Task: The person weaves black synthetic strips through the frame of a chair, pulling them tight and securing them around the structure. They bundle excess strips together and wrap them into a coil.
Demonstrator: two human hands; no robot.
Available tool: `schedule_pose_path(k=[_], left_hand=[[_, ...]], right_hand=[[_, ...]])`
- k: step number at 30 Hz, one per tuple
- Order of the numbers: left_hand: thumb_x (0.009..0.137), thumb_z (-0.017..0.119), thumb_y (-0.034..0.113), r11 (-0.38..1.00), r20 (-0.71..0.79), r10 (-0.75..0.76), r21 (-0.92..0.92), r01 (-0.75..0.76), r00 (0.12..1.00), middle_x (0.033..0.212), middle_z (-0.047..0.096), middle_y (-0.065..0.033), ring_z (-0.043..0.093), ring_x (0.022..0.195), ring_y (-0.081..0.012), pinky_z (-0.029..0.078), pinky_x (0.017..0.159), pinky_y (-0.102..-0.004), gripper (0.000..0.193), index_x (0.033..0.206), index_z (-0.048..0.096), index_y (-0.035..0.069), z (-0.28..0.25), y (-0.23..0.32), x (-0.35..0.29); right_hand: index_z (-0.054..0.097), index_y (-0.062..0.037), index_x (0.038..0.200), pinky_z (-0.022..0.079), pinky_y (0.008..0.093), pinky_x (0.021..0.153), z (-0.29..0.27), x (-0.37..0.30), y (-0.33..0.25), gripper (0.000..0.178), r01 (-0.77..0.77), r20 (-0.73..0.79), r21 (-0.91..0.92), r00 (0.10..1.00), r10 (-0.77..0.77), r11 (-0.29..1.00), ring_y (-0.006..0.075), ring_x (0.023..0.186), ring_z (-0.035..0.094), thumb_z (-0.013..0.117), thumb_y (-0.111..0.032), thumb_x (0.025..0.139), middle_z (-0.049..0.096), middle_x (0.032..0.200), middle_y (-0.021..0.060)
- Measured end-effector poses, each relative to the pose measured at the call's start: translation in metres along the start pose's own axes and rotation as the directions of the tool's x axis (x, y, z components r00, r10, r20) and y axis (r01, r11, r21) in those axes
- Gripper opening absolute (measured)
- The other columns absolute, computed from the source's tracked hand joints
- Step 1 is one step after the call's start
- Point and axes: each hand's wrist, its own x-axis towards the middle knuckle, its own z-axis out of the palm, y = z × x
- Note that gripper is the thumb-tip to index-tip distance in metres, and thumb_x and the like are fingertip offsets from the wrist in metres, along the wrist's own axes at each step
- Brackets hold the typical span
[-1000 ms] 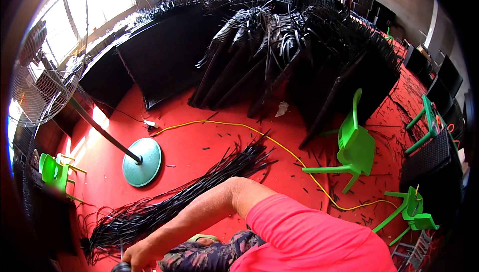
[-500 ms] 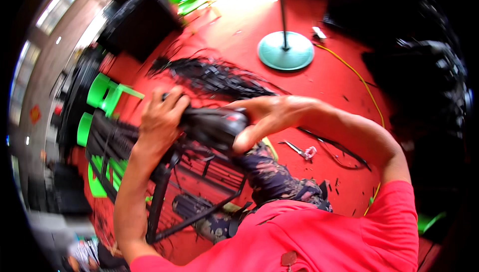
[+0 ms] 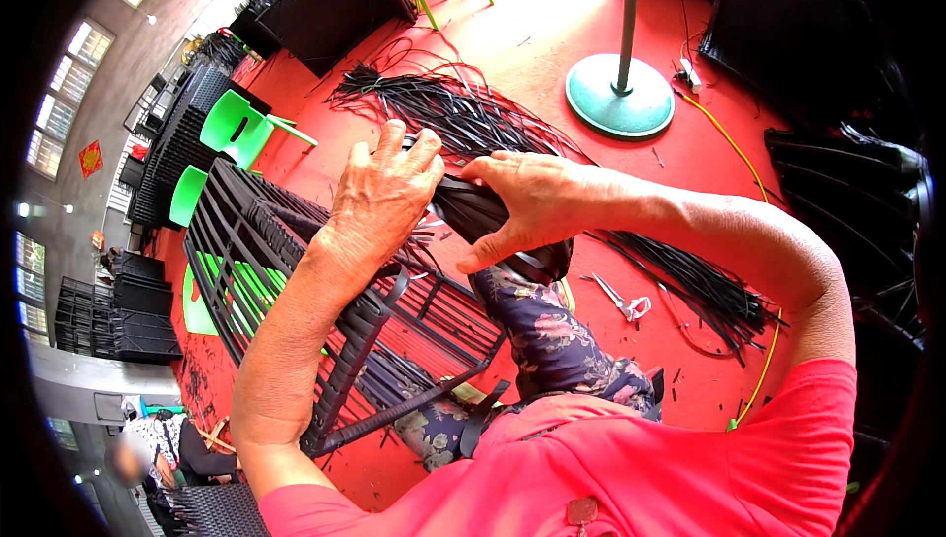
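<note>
A coil of black flat strips (image 3: pixel 471 206) is held between my hands above my knee. My right hand (image 3: pixel 547 204) wraps round it from the right, thumb below and fingers above. Fingers curled, my left hand (image 3: pixel 382 192) closes on the coil's left end; most of its grip is hidden behind the knuckles. Under my left forearm stands a black woven chair frame (image 3: pixel 357 360), tilted, with rows of strips across it. A long bundle of loose black strips (image 3: pixel 434 103) lies on the floor beyond my hands and continues behind my right forearm.
Scissors (image 3: pixel 619 299) lie on the red floor right of my knee. A pale green round stand base (image 3: pixel 621 96) with a pole is farther off, beside a yellow cable (image 3: pixel 724 138). Green chairs (image 3: pixel 236 128) stand at left. A person (image 3: pixel 163 443) is at lower left.
My view has swung, so the scene sits farther right. Both hands have shifted right and slightly up in the picture with the coil, and the left hand has turned, its fingers more upward.
</note>
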Motion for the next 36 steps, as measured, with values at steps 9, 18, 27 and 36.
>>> schedule_pose_path(k=[9,18,27,36], left_hand=[[0.055,0.075,0.022,0.977,-0.002,-0.14,-0.164,0.137,0.99,0.112,0.048,-0.0044,0.047,0.1,-0.025,0.047,0.072,-0.0355,0.055,0.105,0.056,0.011,-0.002,-0.001,-0.001],[0.048,0.08,0.021,0.949,-0.102,-0.181,-0.279,0.147,0.978,0.123,0.043,-0.0089,0.042,0.114,-0.0286,0.035,0.093,-0.0469,0.071,0.113,0.052,0.014,-0.014,0.004,-0.002],[0.051,0.076,0.017,0.913,-0.166,-0.233,-0.377,0.157,0.958,0.113,0.05,-0.0019,0.043,0.112,-0.0238,0.031,0.095,-0.053,0.052,0.099,0.057,0.016,-0.006,-0.007,-0.001],[0.058,0.07,0.013,0.94,-0.268,-0.277,-0.274,0.202,0.923,0.113,0.053,-0.0027,0.049,0.105,-0.0258,0.041,0.089,-0.0393,0.037,0.094,0.059,0.015,-0.007,-0.02,-0.005]], right_hand=[[0.048,0.001,0.103,0.046,0.0454,0.073,0.008,0.01,0.003,0.033,-0.089,-0.074,-0.074,0.994,0.084,0.993,0.0379,0.082,0.059,0.055,-0.019,0.078,0.059,0.087,0.0225],[0.049,0.0021,0.104,0.047,0.0442,0.065,-0.004,-0.001,-0.013,0.032,0.057,-0.249,0.005,0.967,-0.054,0.998,0.0378,0.076,0.06,0.057,-0.018,0.08,0.059,0.078,0.0232],[0.048,0.0056,0.097,0.047,0.044,0.066,-0.004,-0.009,-0.023,0.031,0.172,-0.326,0.285,0.942,-0.073,0.943,0.0384,0.074,0.06,0.052,-0.017,0.078,0.059,0.076,0.0253],[0.042,0.0031,0.104,0.043,0.0466,0.059,0.003,-0.031,-0.037,0.034,0.268,-0.399,0.232,0.903,-0.16,0.935,0.0417,0.069,0.056,0.055,-0.012,0.077,0.055,0.071,0.0244]])
